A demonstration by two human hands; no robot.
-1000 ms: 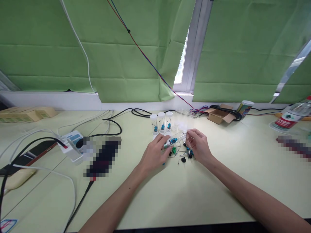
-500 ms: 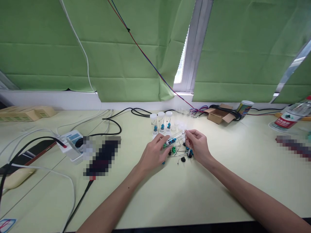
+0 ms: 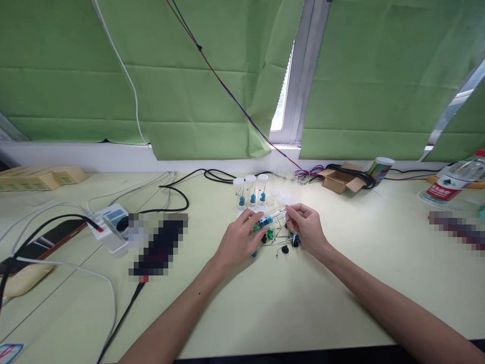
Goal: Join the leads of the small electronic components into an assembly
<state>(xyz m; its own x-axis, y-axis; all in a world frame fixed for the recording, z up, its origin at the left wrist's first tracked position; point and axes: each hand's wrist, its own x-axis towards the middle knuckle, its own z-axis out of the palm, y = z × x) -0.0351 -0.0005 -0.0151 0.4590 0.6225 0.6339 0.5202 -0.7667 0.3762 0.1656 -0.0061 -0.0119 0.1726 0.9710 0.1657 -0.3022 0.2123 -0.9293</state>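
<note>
Over the middle of the table, my left hand (image 3: 239,236) grips a slanting clear tube (image 3: 276,214) between thumb and fingers. Blue parts (image 3: 265,221) and a green one sit inside it. My right hand (image 3: 306,228) is closed in a pinch at the tube's upper right end; what lies between its fingertips is too small to tell. Beneath both hands are scattered small parts with thin metal leads: a green part (image 3: 270,234), a black part (image 3: 285,249) and several more, some covered by my fingers. Behind them stand three clear white-capped vials (image 3: 250,191), each with a blue part inside.
Empty clear containers (image 3: 290,176) lie behind the vials. An open cardboard box (image 3: 341,183), a printed can (image 3: 380,171) and a water bottle (image 3: 450,183) are to the right. On the left are a white power strip (image 3: 112,228), cables and a blurred dark object (image 3: 161,247).
Both hands hold nearly the same pose. My right hand has shifted very slightly left at the tube's end, and the view has moved a little.
</note>
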